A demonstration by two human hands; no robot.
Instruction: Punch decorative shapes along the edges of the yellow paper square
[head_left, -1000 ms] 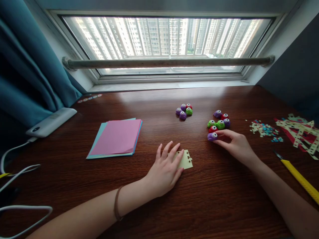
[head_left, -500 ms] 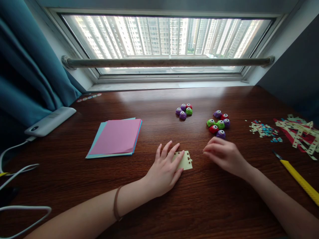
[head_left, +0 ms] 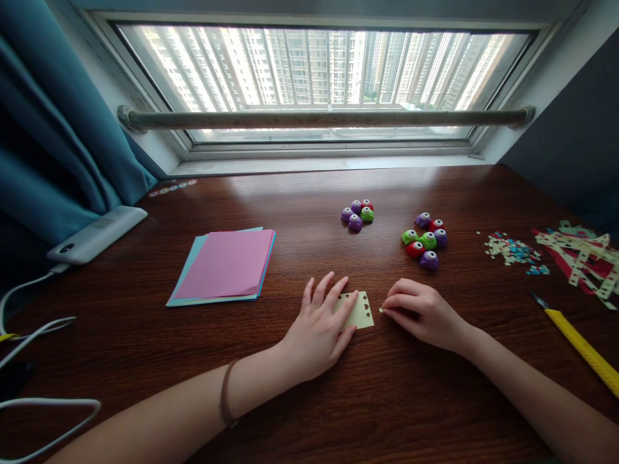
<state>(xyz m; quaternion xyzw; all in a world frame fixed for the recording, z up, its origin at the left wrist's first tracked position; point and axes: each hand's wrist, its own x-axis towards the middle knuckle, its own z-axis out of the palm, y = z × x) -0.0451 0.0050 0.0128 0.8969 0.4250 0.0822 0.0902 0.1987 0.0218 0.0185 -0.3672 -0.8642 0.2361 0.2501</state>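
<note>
My left hand (head_left: pixel 316 328) lies flat with its fingers spread, holding down a pale yellow paper card (head_left: pixel 362 313) on the table. Small shapes are punched out along the card's top and right edges; its left part is hidden under my fingers. Just right of the card, my right hand (head_left: pixel 420 312) has thumb and forefinger closed at a tiny pale paper cutout (head_left: pixel 381 310). Beyond that hand sits a group of purple, red and green craft punches (head_left: pixel 428 241). A smaller cluster of similar punches (head_left: pixel 355 216) stands farther back.
Stacked coloured paper (head_left: pixel 222 265) lies at left, near a white phone (head_left: pixel 99 235) with a cable. To the right are a pile of tiny cutouts (head_left: pixel 510 248), punched paper strips (head_left: pixel 583 251) and a yellow craft knife (head_left: pixel 583 345) with its blade exposed.
My right hand has moved left and toward me, down to the table by the card. The tiny cutout at the card's right edge is now apart from it, at my fingertips.
</note>
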